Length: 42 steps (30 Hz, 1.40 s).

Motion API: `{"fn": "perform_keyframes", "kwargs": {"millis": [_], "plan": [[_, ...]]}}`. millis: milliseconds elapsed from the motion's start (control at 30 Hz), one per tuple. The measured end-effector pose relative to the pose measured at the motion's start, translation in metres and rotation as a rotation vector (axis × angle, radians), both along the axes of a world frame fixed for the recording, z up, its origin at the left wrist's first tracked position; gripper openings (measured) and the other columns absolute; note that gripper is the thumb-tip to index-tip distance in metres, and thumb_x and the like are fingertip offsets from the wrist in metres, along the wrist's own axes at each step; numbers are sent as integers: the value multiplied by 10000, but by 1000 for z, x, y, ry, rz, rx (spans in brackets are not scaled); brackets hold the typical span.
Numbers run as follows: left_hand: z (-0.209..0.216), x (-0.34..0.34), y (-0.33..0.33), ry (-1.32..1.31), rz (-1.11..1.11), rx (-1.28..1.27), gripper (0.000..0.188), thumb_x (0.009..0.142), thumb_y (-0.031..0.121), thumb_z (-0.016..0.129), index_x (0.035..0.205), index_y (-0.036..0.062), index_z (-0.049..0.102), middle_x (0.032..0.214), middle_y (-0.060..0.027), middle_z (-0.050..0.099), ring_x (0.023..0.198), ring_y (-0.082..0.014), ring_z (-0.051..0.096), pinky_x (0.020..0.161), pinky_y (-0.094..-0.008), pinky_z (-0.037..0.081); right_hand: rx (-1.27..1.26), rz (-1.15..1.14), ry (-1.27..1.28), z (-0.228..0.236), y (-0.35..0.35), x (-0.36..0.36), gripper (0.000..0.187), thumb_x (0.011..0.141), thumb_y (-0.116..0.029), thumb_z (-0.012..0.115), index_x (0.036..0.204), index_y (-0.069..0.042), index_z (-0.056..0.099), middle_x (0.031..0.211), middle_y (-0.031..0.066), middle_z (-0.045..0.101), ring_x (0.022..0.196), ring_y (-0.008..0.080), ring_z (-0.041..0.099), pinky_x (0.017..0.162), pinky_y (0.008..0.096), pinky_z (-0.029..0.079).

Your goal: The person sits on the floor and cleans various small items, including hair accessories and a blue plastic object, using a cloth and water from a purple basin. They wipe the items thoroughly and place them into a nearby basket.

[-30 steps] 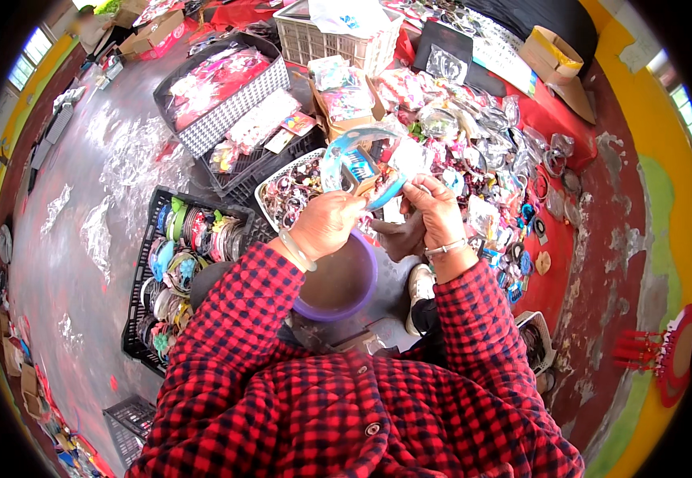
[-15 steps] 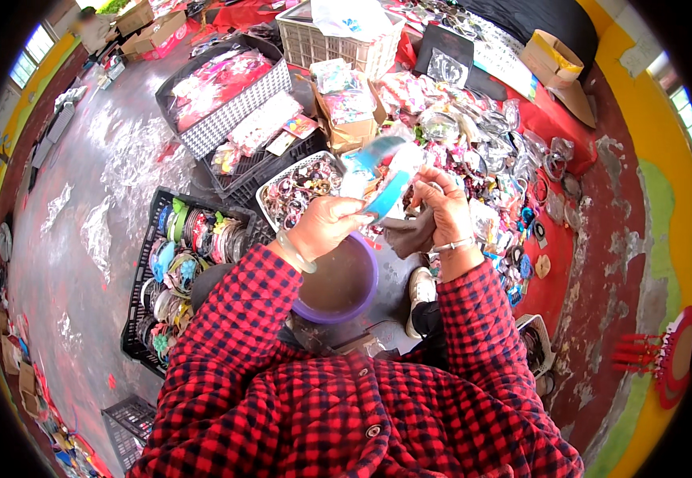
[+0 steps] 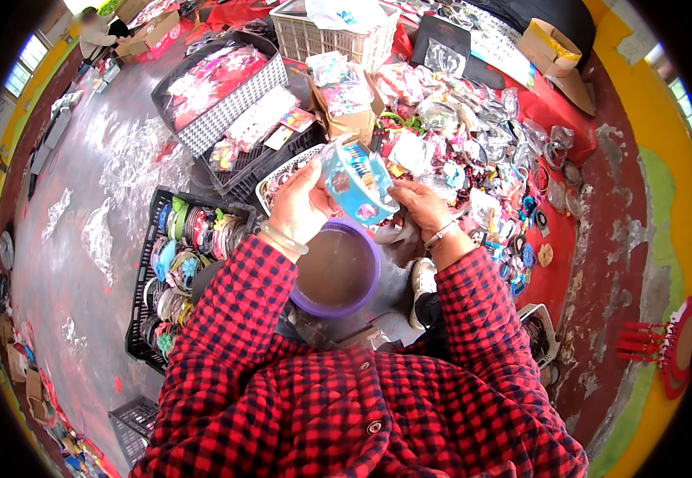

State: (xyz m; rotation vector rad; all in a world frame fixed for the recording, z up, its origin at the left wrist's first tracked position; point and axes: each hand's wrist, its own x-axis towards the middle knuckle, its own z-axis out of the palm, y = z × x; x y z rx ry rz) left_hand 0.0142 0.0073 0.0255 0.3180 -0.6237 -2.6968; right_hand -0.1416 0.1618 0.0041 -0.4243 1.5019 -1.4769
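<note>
Left hand (image 3: 302,205) and right hand (image 3: 419,202) both closed on a blue packet (image 3: 355,178), held up between them just above a purple tub (image 3: 338,269); crate (image 3: 172,271) of bangles at left; packets heaped on red cloth (image 3: 553,263) beyond.

A light blue carded packet (image 3: 356,179) with round, colourful pieces under clear plastic is held up between both hands, tilted. Behind it, a brown cardboard box (image 3: 347,103) holds pastel packets. A heap of clear plastic bags (image 3: 473,119) covers the red cloth to the right. An open brown carton (image 3: 553,44) with a yellow lining sits at the far right.
</note>
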Motion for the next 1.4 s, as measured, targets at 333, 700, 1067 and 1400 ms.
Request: {"fn": "perform_keyframes", "kwargs": {"millis": [333, 700, 1067, 1400], "plan": [[13, -3, 13, 67, -182, -318, 525, 819, 232, 610, 1252, 25, 398, 1137, -102, 543, 1030, -225, 538, 907, -384, 423, 73, 65, 46, -22, -9, 5, 277, 842, -94, 471, 1076, 13, 573, 754, 70, 599, 623, 127, 552, 506, 253, 459], [-12, -10, 13, 28, -178, -176, 361, 925, 270, 414, 1146, -10, 471, 1042, -140, 581, 964, -258, 566, 877, -412, 431, 97, 167, -170, -8, -6, 14, 264, 890, -188, 457, 1061, 1, 522, 699, 95, 574, 585, 184, 554, 447, 333, 474], [-10, -6, 1, -33, 50, -105, 222, 893, 138, 460, 1088, 37, 492, 1013, -107, 571, 951, -228, 560, 824, -384, 449, -193, -119, -185, 19, 0, -1, 273, 764, -8, 515, 1036, 18, 512, 873, 100, 566, 762, 196, 576, 701, 298, 473], [-19, -11, 6, -26, -51, -247, 304, 884, 70, 467, 1182, 25, 424, 1066, -80, 536, 963, -218, 551, 822, -404, 461, -139, -422, 1094, 45, 6, -25, 172, 876, -134, 551, 1026, -139, 635, 870, 6, 577, 715, 90, 503, 659, 237, 427]]}}
